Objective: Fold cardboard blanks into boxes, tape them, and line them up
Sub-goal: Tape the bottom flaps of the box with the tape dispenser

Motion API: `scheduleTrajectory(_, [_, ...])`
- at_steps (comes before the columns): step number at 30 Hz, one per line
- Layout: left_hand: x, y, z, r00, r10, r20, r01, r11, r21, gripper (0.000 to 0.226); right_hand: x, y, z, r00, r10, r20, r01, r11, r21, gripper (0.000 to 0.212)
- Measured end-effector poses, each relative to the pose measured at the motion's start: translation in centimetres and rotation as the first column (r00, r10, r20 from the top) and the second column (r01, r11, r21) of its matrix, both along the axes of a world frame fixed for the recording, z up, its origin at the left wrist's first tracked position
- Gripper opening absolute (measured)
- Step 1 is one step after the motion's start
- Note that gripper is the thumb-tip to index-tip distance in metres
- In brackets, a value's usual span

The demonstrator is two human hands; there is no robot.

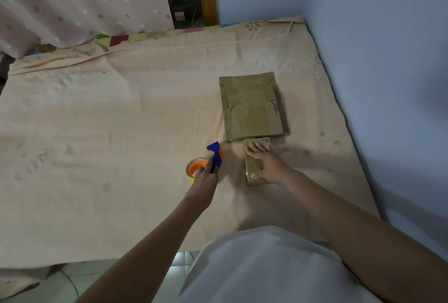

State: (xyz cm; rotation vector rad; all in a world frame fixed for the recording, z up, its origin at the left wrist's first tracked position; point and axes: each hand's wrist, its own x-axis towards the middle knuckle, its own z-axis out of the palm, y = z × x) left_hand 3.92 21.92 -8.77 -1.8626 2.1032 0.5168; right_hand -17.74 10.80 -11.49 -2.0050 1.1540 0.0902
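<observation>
- One taped box [256, 164] lies done under the flat-fingered right hand [269, 164].
- Flat blanks [252, 106] wait at twelve o'clock, unfolded.
- Left hand [204, 176] grips the tape dispenser [206, 161] at nine o'clock.

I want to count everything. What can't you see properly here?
Head view only:
- Box: top mostly hidden under the right hand.
- Flat cardboard stack: the number of sheets and the print are too small to tell.
- Tape dispenser: partly covered by the left hand.
</observation>
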Motion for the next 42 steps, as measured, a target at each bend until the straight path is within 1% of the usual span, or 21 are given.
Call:
scheduleTrajectory(1, [-0.4,0.4,-1.0,0.999,-0.009,-0.031,0.009,1.000,0.021,0.052,0.0,0.0,0.0,1.000,0.000,-0.003,0.000,1.000,0.000,0.098])
scheduleTrajectory(3, [-1.2,1.3,-2.2,0.990,0.069,-0.123,-0.063,0.997,0.053,0.051,0.0,0.1,0.2,1.000,0.007,-0.016,-0.006,1.000,0.002,0.097])
scheduleTrajectory(6, [-2.6,1.8,-3.4,0.984,0.118,-0.133,-0.110,0.992,0.065,0.040,0.0,0.1,0.5,0.999,0.014,-0.029,-0.014,1.000,0.001,0.097])
scheduleTrajectory(7, [-3.0,1.6,-3.5,0.974,0.182,-0.135,-0.178,0.983,0.041,0.032,0.0,0.1,0.5,0.999,0.017,-0.031,-0.016,1.000,0.002,0.097])
scheduleTrajectory(9, [-3.7,0.9,-3.4,0.922,0.338,-0.189,-0.349,0.937,-0.025,0.022,0.1,0.0,0.5,0.999,0.017,-0.031,-0.017,1.000,0.015,0.096])
scheduleTrajectory(10, [-4.2,0.4,-3.1,0.903,0.365,-0.228,-0.389,0.919,-0.067,0.022,0.1,0.1,0.5,0.999,0.019,-0.033,-0.018,1.000,0.018,0.097])
scheduleTrajectory(11, [-4.6,-0.1,-2.9,0.870,0.397,-0.292,-0.438,0.895,-0.089,0.024,0.1,0.1,0.5,0.999,0.021,-0.037,-0.020,1.000,0.018,0.097])
scheduleTrajectory(12, [-4.9,-0.6,-2.7,0.803,0.454,-0.385,-0.512,0.857,-0.056,0.026,0.2,0.0,0.6,0.999,0.023,-0.040,-0.022,1.000,0.019,0.096])
scheduleTrajectory(13, [-5.3,-1.1,-2.3,0.673,0.564,-0.479,-0.614,0.787,0.064,0.029,0.2,0.0,0.6,0.999,0.025,-0.041,-0.024,1.000,0.019,0.096])
scheduleTrajectory(14, [-5.7,-1.5,-1.8,0.502,0.679,-0.536,-0.681,0.692,0.239,0.031,0.2,0.0,0.6,0.999,0.028,-0.042,-0.028,0.999,0.016,0.096])
scheduleTrajectory(15, [-5.9,-1.7,-1.7,0.295,0.773,-0.562,-0.693,0.578,0.430,0.032,0.2,0.0,0.6,0.999,0.033,-0.044,-0.032,0.999,0.011,0.096])
scheduleTrajectory(16, [-6.2,-1.9,-1.7,0.077,0.833,-0.547,-0.662,0.453,0.597,0.030,0.3,0.0,0.6,0.998,0.035,-0.045,-0.034,0.999,0.009,0.096])
scheduleTrajectory(17, [-6.5,-2.0,-1.7,-0.108,0.858,-0.502,-0.603,0.345,0.719,0.027,0.3,0.0,0.6,0.999,0.031,-0.043,-0.031,0.999,0.010,0.097])
scheduleTrajectory(18, [-6.8,-2.0,-1.5,-0.235,0.858,-0.457,-0.541,0.276,0.795,0.022,0.2,0.1,0.5,0.999,0.026,-0.041,-0.026,1.000,0.014,0.097])
scheduleTrajectory(19, [-6.9,-2.0,-1.4,-0.308,0.853,-0.422,-0.499,0.233,0.835,0.018,0.2,0.1,0.5,0.999,0.023,-0.039,-0.023,1.000,0.015,0.098])
scheduleTrajectory(20, [-7.0,-2.0,-1.5,-0.346,0.849,-0.399,-0.474,0.209,0.856,0.015,0.2,0.1,0.5,0.999,0.024,-0.040,-0.023,1.000,0.017,0.098])
scheduleTrajectory(26, [-6.8,-2.5,-1.6,-0.461,0.840,-0.286,-0.406,0.087,0.910,0.007,0.1,0.0,0.5,0.999,0.029,-0.039,-0.028,0.999,0.019,0.098])
scheduleTrajectory(30, [-6.8,-2.4,-1.9,-0.475,0.839,-0.265,-0.424,0.046,0.905,0.012,0.1,-0.1,0.5,0.999,0.026,-0.035,-0.025,0.999,0.029,0.098])
scheduleTrajectory(35, [-7.3,-2.6,-2.3,-0.502,0.821,-0.273,-0.493,-0.012,0.870,0.007,0.1,-0.1,0.2,1.000,0.007,-0.016,-0.006,0.999,0.043,0.098])
scheduleTrajectory(38, [-7.8,-2.7,-2.5,-0.554,0.797,-0.241,-0.483,-0.072,0.873,0.010,0.2,-0.1,0.1,1.000,0.006,-0.015,-0.006,0.999,0.032,0.098])
scheduleTrajectory(42, [-8.6,-2.9,-2.4,-0.649,0.742,-0.168,-0.411,-0.156,0.898,0.018,0.1,0.0,0.0,0.999,0.004,-0.032,-0.003,1.000,0.030,0.098])
